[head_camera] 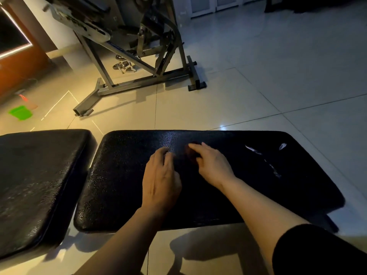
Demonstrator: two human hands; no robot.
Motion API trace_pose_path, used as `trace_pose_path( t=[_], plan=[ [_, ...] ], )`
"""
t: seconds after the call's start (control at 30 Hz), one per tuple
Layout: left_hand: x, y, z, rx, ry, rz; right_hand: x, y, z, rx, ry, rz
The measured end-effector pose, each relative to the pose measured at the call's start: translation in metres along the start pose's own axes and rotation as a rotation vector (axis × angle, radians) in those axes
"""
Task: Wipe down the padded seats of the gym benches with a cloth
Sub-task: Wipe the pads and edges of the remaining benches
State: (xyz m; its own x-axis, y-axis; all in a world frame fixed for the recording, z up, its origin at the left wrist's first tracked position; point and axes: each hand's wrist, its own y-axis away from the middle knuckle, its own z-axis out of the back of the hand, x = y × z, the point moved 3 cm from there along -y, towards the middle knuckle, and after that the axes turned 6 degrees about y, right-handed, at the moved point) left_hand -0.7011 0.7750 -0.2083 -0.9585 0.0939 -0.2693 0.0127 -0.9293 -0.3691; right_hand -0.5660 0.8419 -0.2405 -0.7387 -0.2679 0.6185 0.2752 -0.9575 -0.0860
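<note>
A black padded bench seat [123, 175] lies across the middle of the view. My left hand [160, 179] rests on it palm down, its fingers relaxed on the textured surface. Just to its right, my right hand [210, 165] has its fingers curled over a small dark brownish cloth [191, 154] that is pressed to the pad. Most of the cloth is hidden under the fingers and hard to make out in the dim light. A second black pad [35, 175] sits to the left, with a narrow gap between the two.
White torn streaks [264, 159] mark the right part of the seat. A grey steel gym machine frame [139, 80] stands on the tiled floor beyond. A green dustpan [19, 113] lies on the floor at the far left, near an orange cabinet [21, 64].
</note>
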Motion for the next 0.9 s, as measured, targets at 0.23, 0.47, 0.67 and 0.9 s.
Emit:
trace_pose_path(
  t=[0.23,0.47,0.67,0.9],
  plan=[
    [-0.002,0.040,0.013,0.104,-0.048,0.035,-0.029,0.030,0.008,-0.140,0.070,-0.268],
    [-0.005,0.072,0.019,0.140,-0.168,0.082,0.061,0.052,-0.026,0.046,-0.013,0.185],
    [-0.022,0.075,0.013,0.293,-0.138,0.025,-0.029,0.072,0.010,-0.097,0.069,-0.225],
    [-0.020,0.083,0.021,0.324,-0.131,0.051,0.022,0.080,-0.002,-0.101,0.104,-0.144]
  ],
)
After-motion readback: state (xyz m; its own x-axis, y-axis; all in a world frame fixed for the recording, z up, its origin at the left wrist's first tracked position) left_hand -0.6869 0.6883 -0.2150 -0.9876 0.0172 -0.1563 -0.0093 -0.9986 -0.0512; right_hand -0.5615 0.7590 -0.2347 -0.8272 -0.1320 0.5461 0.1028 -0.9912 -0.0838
